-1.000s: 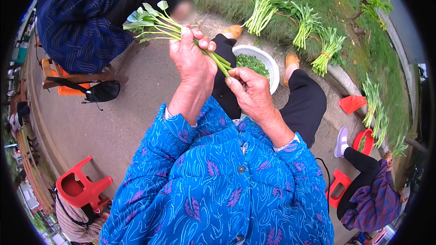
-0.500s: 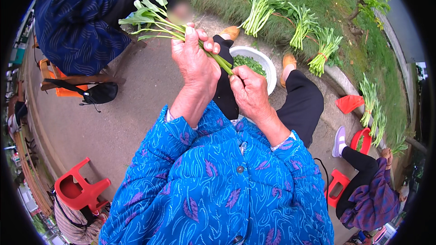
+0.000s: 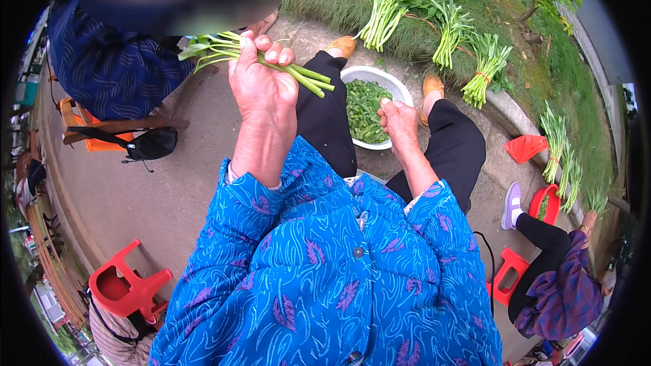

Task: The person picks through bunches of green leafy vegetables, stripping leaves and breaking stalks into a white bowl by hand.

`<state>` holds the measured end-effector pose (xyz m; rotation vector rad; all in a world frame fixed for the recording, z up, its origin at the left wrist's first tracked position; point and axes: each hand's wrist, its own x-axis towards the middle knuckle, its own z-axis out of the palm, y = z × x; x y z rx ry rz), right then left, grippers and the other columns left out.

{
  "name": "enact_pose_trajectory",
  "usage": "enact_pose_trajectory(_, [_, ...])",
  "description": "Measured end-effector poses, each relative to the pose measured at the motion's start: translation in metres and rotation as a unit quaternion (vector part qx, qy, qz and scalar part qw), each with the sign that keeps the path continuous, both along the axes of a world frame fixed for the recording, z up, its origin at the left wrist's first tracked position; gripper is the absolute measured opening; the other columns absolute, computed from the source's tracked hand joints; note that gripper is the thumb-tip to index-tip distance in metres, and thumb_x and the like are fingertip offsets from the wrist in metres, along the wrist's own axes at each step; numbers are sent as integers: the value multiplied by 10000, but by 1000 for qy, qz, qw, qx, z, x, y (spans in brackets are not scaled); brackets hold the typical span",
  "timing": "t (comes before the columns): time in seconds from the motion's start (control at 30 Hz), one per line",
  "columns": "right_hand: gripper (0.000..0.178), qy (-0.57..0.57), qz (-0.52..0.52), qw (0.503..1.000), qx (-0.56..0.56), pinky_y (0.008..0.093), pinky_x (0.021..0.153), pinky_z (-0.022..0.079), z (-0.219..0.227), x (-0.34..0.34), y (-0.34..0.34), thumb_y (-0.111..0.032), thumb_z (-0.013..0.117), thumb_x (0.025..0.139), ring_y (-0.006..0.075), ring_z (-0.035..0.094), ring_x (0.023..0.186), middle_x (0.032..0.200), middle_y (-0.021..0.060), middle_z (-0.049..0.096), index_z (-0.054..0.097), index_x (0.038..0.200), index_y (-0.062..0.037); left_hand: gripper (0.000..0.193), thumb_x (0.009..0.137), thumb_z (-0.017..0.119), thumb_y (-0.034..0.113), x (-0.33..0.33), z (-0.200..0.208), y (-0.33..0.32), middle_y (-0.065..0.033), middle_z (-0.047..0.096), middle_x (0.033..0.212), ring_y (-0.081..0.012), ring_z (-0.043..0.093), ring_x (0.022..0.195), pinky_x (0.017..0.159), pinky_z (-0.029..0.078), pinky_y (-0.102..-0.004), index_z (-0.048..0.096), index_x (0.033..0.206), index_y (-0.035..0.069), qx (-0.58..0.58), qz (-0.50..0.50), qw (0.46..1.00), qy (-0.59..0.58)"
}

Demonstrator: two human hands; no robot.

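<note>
My left hand (image 3: pixel 260 91) is closed around a small bunch of water spinach (image 3: pixel 313 82), raised left of my knees. The cut stalk ends point right, and the leafy ends stick out to the left, partly covered by a blurred patch. On the ground between my feet stands a white plastic basket (image 3: pixel 401 91) with short pieces of chopped greens (image 3: pixel 365 110) in it. My right hand (image 3: pixel 403 126) hangs over the basket's right side, apart from the bunch. Its fingers are curled in, with the thumb up; whether anything small is in them is hidden.
Tied bunches of greens (image 3: pixel 485 71) lie along the grass edge ahead and to the right. Someone in dark blue (image 3: pixel 115 68) sits at the left, beside a black bag (image 3: pixel 152 144). A red stool (image 3: pixel 129 285) is at lower left; a person in plaid (image 3: pixel 563 291) is at lower right.
My left hand has shifted left and slightly down with the bunch. The right hand has come away from the stalk ends and moved right and down over the basket.
</note>
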<state>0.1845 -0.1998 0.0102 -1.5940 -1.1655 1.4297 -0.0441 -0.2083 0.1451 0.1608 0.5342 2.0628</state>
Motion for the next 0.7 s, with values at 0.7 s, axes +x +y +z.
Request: enact_pose_trajectory(0.7, [146,148,236,959,56,226,546,462,58,-24,-25,-50,535,857,84,572,612,747,47,646,647,929,9,124,983,414,145,-8,-1,-4,-31,423,708,-133,360,534,509,363,-293,419,914,43,-43,-24,995,-82])
